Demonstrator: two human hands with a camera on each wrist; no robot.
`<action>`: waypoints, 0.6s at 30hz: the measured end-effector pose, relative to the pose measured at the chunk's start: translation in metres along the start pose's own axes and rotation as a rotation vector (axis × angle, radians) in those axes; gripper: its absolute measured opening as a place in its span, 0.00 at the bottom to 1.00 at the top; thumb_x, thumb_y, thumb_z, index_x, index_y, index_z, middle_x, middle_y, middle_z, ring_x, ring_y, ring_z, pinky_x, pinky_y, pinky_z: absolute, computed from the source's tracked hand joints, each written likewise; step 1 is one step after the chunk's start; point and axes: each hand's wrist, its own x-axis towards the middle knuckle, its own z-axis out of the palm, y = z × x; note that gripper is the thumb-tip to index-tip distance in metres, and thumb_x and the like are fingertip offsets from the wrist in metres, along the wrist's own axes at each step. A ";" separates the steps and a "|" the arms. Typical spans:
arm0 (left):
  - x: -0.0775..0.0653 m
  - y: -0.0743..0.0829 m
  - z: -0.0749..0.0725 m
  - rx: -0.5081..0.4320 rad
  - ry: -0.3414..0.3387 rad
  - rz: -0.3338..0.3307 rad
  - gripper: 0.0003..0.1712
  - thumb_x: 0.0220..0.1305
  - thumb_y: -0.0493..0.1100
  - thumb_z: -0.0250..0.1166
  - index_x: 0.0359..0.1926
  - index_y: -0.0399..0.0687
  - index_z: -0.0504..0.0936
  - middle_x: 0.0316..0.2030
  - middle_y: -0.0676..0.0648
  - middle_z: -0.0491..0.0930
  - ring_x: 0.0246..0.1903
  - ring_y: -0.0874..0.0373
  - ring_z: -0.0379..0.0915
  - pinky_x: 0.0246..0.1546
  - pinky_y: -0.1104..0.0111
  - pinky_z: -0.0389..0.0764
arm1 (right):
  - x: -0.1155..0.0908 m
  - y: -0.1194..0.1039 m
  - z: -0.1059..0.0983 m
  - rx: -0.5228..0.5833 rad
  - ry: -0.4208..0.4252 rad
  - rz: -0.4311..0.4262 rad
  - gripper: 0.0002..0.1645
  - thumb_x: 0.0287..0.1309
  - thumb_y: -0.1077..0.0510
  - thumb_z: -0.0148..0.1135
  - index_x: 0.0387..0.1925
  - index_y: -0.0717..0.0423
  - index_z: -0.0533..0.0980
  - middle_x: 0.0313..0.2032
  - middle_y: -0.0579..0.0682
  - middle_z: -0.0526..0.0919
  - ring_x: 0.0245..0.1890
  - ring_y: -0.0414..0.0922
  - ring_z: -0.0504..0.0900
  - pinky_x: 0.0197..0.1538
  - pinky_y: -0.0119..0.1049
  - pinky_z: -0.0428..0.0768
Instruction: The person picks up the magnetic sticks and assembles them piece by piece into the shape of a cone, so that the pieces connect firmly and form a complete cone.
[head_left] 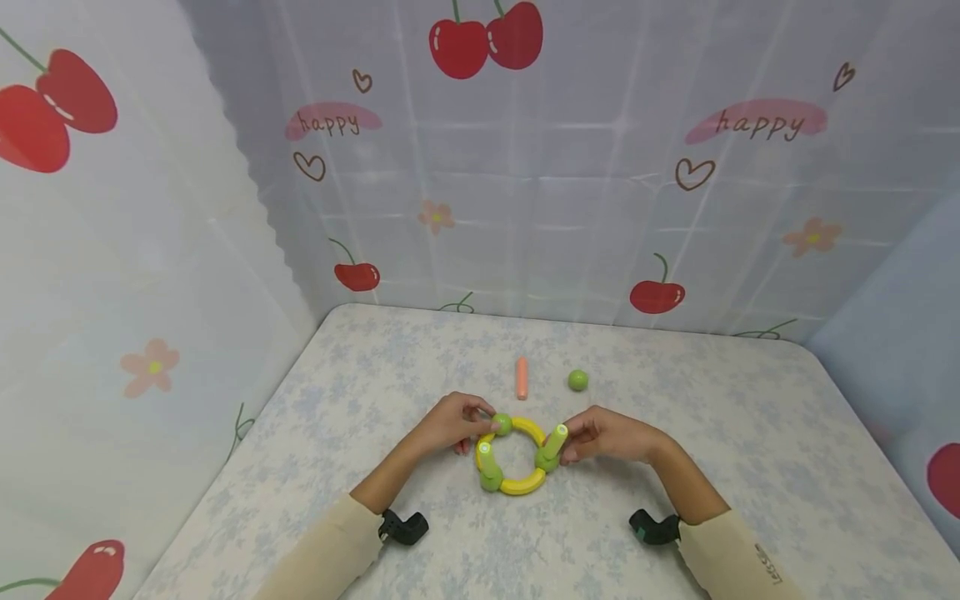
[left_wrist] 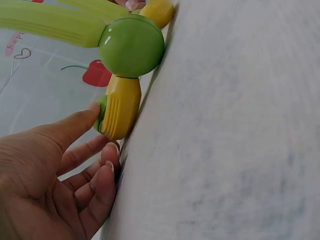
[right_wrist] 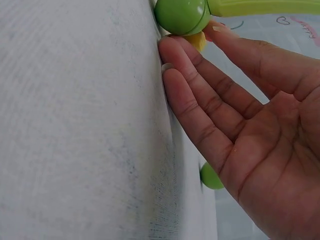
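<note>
On the table lies a ring of yellow curved rods joined by green balls, parts of a ball-and-rod building toy. Light green rods rise from the front-left ball and the right ball. My left hand pinches the ring's back-left green ball between thumb and fingers; in the left wrist view a yellow rod partly hides that ball. At the ring's right side, my right hand holds the right ball, its fingertips low against it and the thumb near the base of the light green rod.
Behind the ring lie a loose pink rod and a loose green ball. A curtain printed with cherries hangs along the table's back edge. Each wrist wears a black camera mount.
</note>
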 end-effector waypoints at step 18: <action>0.002 0.001 0.013 0.189 0.055 0.110 0.15 0.65 0.51 0.72 0.51 0.56 0.89 0.35 0.59 0.84 0.31 0.62 0.76 0.30 0.69 0.76 | -0.001 -0.008 0.007 -0.002 -0.117 0.000 0.17 0.68 0.67 0.62 0.55 0.55 0.84 0.49 0.59 0.87 0.50 0.56 0.85 0.54 0.36 0.82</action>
